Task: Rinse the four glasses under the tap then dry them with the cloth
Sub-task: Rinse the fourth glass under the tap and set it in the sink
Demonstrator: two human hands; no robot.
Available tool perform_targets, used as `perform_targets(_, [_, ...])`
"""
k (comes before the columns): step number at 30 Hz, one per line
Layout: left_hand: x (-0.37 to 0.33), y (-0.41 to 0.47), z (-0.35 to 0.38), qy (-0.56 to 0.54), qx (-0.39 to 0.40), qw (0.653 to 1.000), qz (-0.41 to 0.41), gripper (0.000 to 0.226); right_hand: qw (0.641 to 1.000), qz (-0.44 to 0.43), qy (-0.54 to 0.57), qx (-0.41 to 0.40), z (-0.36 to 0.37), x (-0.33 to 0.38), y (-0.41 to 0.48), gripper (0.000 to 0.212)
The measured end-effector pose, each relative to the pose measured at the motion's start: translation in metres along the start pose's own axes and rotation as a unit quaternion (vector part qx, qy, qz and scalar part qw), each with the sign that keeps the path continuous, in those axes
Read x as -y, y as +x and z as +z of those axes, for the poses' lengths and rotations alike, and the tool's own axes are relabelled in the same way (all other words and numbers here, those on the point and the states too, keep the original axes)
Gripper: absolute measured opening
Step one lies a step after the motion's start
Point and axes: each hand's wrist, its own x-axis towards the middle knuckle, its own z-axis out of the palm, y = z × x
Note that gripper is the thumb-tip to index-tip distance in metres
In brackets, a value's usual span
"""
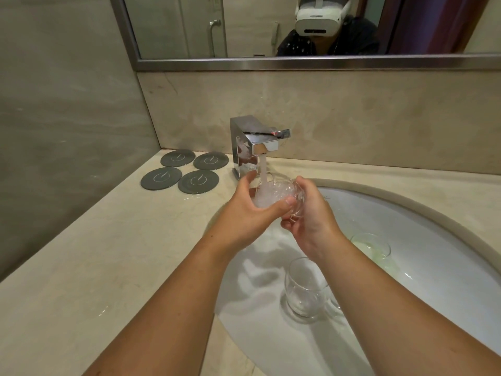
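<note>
Beige stone countertop (108, 253), same stone up the wall, steel-framed mirror (271, 63) above. Four grey coasters (161, 178) lie left of the chrome tap (254, 142), which is running. White sink basin (447, 267) is set into the counter.

Held glass (276, 191) is over the basin under the stream, tipped near sideways, long axis left-right, mouth up-left, base right, foamy water inside. Left hand (252, 213) grips the mouth end, fingers curled. Right hand (311, 213) wraps the base.

In the basin stand a near glass (306, 289), clear, and a far glass (371, 248), greenish. Contents unclear.

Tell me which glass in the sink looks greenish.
The glass farthest right, tinted pale green inside; the nearer glass looks clear.
</note>
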Motion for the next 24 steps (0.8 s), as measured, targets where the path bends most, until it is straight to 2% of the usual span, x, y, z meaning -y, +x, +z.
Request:
perform_targets(3, [0.0002, 0.0006, 0.0, 0.002, -0.019, 1.0, -0.014, 0.121, 1.0, -0.011, -0.019, 0.016, 0.0018, -0.001, 0.0005, 0.02])
perform_targets(6, [-0.0027, 0.0003, -0.0015, -0.002, -0.041, 0.999, -0.017, 0.101, 0.999, -0.007, -0.031, 0.032, 0.0016, -0.0018, 0.0018, 0.021])
perform_targets(12, [-0.0066, -0.0013, -0.0035, 0.012, -0.048, 0.999, 0.009, 0.093, 0.996, 0.068, -0.043, 0.035, 0.0015, -0.0015, -0.0031, 0.049])
perform_targets(14, [-0.0057, -0.0021, -0.004, 0.015, -0.037, 0.999, 0.018, 0.092, 0.995, 0.086, -0.04, 0.033, 0.0013, -0.0016, -0.004, 0.053])
perform_targets(17, [-0.0034, -0.0017, -0.0046, 0.015, -0.018, 0.999, 0.023, 0.092, 0.996, 0.083, -0.016, 0.019, 0.0004, -0.0018, -0.0029, 0.049])
perform_targets(24, [-0.0007, -0.0006, 0.0002, -0.004, -0.012, 1.0, 0.021, 0.112, 1.0, 0.02, -0.004, 0.006, 0.0011, -0.0021, 0.0008, 0.029])
